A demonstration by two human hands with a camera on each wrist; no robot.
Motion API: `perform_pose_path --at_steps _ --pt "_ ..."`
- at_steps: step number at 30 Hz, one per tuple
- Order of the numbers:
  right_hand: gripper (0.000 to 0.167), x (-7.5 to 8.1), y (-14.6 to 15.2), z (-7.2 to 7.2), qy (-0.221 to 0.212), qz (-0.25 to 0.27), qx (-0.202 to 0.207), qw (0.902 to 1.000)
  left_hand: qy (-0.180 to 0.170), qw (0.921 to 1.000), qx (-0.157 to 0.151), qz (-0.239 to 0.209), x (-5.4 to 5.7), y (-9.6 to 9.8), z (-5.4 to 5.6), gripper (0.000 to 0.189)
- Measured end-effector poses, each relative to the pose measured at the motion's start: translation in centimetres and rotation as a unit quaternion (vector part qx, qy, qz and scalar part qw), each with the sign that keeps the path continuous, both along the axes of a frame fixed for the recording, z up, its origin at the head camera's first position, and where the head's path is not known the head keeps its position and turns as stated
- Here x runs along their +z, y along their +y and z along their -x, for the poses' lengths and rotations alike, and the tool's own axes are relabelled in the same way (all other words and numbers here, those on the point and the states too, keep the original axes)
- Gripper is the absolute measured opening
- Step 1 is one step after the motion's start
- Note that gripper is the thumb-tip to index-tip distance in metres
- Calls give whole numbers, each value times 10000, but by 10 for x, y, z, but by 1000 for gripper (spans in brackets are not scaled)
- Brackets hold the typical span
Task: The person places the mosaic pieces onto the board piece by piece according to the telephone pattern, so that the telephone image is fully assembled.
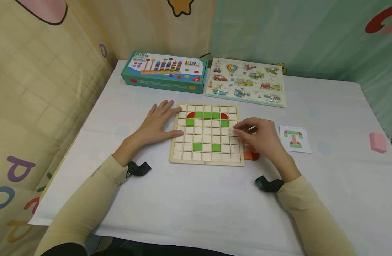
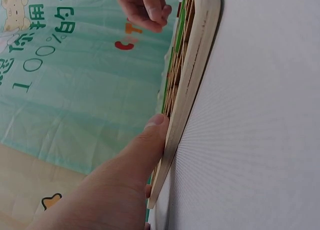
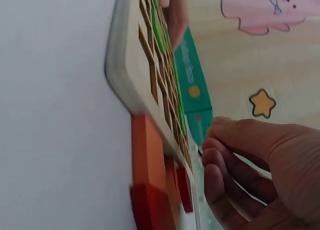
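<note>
A wooden grid board lies on the white table, with several green square tiles and two red rounded tiles in its cells. My left hand rests along the board's left side, fingers spread, its thumb on the rim. Over the right edge hovers my right hand, fingers loosely bent and thumb close to the index finger; no tile shows between its fingertips. Below it, orange tiles and red tiles lie against the board's right side, partly hidden by the hand.
A white card with a printed green, red and orange pattern lies right of my right hand. Behind the board are a green ring game box and a vehicle picture puzzle. A pink block sits far right.
</note>
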State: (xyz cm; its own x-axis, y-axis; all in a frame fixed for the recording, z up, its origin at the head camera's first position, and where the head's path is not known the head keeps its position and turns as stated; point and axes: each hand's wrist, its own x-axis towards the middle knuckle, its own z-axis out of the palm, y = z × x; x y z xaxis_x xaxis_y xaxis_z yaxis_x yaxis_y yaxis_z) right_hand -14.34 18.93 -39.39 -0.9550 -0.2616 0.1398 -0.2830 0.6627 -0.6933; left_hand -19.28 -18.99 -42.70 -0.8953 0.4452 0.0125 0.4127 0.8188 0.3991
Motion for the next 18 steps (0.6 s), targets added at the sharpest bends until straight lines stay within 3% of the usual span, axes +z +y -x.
perform_pose_path --at_steps 6,12,18 --pt "25 0 29 9 -175 -213 -282 9992 -25 10000 -38 33 -3 -2 1 91" --pt "36 4 37 13 -717 -676 -22 9951 -10 10000 -31 29 -1 -3 1 92" --pt "30 3 37 13 -768 -691 93 9946 -21 10000 -40 -3 0 -2 1 91"
